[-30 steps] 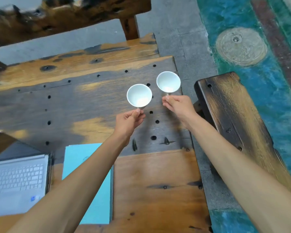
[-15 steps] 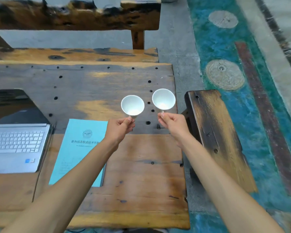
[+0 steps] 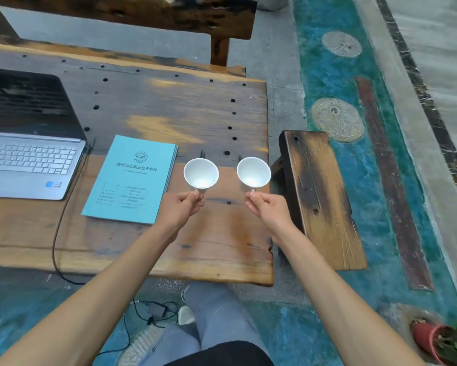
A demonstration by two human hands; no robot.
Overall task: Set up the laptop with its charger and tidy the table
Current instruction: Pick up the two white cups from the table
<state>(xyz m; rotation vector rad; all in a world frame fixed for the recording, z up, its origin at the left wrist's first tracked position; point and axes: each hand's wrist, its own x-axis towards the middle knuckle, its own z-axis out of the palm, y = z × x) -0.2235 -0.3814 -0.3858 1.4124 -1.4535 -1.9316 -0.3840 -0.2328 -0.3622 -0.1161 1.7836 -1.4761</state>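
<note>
Laptop (image 3: pixel 29 157) sits open at the table's (image 3: pixel 222 247) left, its cable (image 3: pixel 59 225) running off the near edge to the charger (image 3: pixel 157 310) on the floor. Left hand (image 3: pixel 179 207) pinches one white cup (image 3: pixel 201 173); right hand (image 3: pixel 268 207) pinches another cup (image 3: pixel 253 172), both above the table's right end. Tidying appears in hand; next, both cups need a resting place clear of the booklet (image 3: pixel 132 180).

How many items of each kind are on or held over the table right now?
White cups: 2, the left cup pinched in the left hand, the right cup in the right hand
Laptop: 1, open
Blue booklet stack: 1; how many booklets are in it cannot be told
Charger cable: 1, trailing off the table edge
Total: 5
</note>
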